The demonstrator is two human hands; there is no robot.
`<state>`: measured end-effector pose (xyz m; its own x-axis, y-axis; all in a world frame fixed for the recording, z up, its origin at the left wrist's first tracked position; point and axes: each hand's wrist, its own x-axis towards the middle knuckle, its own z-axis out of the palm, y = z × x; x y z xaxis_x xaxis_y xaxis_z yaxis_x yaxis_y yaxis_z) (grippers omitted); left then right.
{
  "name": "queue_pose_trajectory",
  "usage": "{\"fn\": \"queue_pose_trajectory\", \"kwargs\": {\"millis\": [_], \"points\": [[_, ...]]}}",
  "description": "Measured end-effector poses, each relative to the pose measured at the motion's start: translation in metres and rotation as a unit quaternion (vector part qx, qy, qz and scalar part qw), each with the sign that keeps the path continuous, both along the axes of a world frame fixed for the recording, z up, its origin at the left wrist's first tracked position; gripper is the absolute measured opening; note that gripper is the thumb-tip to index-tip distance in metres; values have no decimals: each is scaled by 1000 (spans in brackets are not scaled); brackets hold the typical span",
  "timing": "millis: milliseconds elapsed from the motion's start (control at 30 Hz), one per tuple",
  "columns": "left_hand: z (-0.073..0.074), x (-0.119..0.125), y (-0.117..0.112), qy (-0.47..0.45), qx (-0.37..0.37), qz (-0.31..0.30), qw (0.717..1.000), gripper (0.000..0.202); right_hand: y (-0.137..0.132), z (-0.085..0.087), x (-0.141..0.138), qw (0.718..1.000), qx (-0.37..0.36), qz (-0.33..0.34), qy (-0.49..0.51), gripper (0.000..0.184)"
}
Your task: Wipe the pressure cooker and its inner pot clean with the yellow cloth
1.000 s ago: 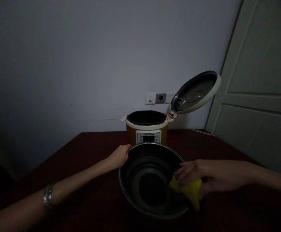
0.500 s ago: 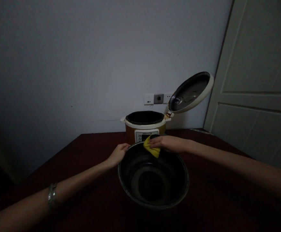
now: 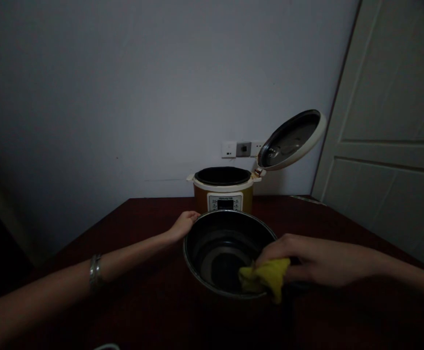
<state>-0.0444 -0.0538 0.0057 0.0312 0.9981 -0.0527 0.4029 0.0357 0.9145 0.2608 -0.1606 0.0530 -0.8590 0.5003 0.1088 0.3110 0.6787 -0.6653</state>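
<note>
Wiping a dark metal cooker pot (image 3: pixel 229 212) with a bunched yellow cloth (image 3: pixel 266 277), the right hand (image 3: pixel 317 260) grips that cloth closed, fingers folded over it, at the pot's near right rim; the dim light hides whether the cloth presses the inner wall. The left hand (image 3: pixel 184 226) sits at the pot's far left rim, fingers curled narrowly over the edge, a hold that seems well placed to stop sliding on the dark red table (image 3: pixel 142 214). Working with 2 hands on opposite sides looks sound: 1 braces, 1 rubs. Behind the pot stands a rice cooker (image 3: pixel 223 199), its hinged lid (image 3: pixel 291 140) open. A metal bracelet (image 3: pixel 94 272) circles the left wrist, left of the pot.
</note>
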Motion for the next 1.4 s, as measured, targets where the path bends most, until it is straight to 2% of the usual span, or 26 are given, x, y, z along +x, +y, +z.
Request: {"fn": "queue_pose_trajectory", "kwargs": {"millis": [67,100,200,267,333,433,533,633,833,967,1033,1100,1167,1300,1400], "points": [[8,-3,0,-21,-20,20,999,16,6,5,-15,997,-35,51,47,27],[13,-6,-1,-34,-24,33,999,18,12,5,-22,995,-34,53,75,29],[25,-20,-11,-55,-13,62,996,30,43,0,-44,988,6,-7,153,31],[27,-32,-26,-32,-8,45,998,46,70,-7,-58,978,44,-87,185,27],[22,-40,-47,6,-22,-26,999,64,94,-17,-71,961,91,-186,183,26],[9,-43,-78,29,-52,-193,979,95,116,-28,-89,937,164,-286,116,29],[-6,-37,-93,24,-38,-296,954,120,121,-35,-104,925,254,-280,43,32],[-19,-30,-93,18,-10,-314,949,128,123,-39,-119,922,280,-267,16,33],[-31,-29,-85,-23,-13,-313,949,128,124,-42,-146,951,156,-252,85,28],[-35,-31,-83,-22,-9,-305,952,124,99,-42,-158,973,14,-167,159,23],[-34,-30,-83,-16,-23,-307,951,115,80,-42,-156,976,-50,-112,181,25],[-32,-29,-83,-9,-58,-323,945,99,61,-40,-146,978,-94,-64,175,26],[-30,-29,-84,-11,-75,-330,941,93,46,-37,-125,983,-130,-11,133,27],[-28,-31,-84,-14,-16,-310,951,113,38,-23,-68,976,-200,85,6,30],[-29,-33,-83,2,-1,-315,949,117,50,-11,-32,972,-197,89,-96,34]]}}
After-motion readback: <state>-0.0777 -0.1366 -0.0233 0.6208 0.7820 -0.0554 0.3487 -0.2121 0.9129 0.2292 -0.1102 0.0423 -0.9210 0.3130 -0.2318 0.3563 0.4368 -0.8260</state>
